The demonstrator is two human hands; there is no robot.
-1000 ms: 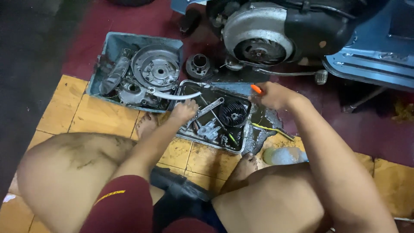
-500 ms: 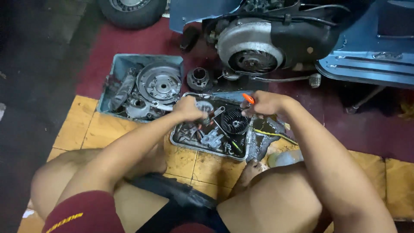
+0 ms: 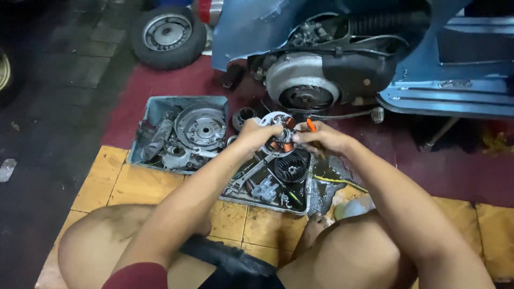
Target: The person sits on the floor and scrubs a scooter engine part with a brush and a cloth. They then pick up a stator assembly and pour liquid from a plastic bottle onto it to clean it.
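The person is squatting on the floor (image 3: pixel 160 187), and both hands are meeting over a tray of parts. The left hand (image 3: pixel 256 134) is closing its fingers around the left edge of a round metal plate with copper coils (image 3: pixel 278 128), holding it up in the air above the near tray (image 3: pixel 267 187). The right hand (image 3: pixel 321 139) is gripping the same plate from the right side, its fingers curling in at the plate's middle. It is also carrying a screwdriver with an orange handle (image 3: pixel 311 124), whose handle is sticking up just above the knuckles; how exactly the fingers are pinching it cannot be told.

The near tray is lying on yellow tiles and is holding a black finned part (image 3: pixel 292 168), loose metal pieces and some small tools. A second tray (image 3: pixel 155 109) is sitting just beside it to the left, on the red mat, and is carrying a large round metal disc (image 3: pixel 201 127) among other greasy parts. A small dark round part (image 3: pixel 244 115) is standing between the far tray and the hands.

Beyond the hands, a blue scooter (image 3: pixel 444 91) is standing with its engine (image 3: pixel 302 85) exposed. A loose wheel (image 3: pixel 168 35) is lying on the dark floor, well apart to the upper left.
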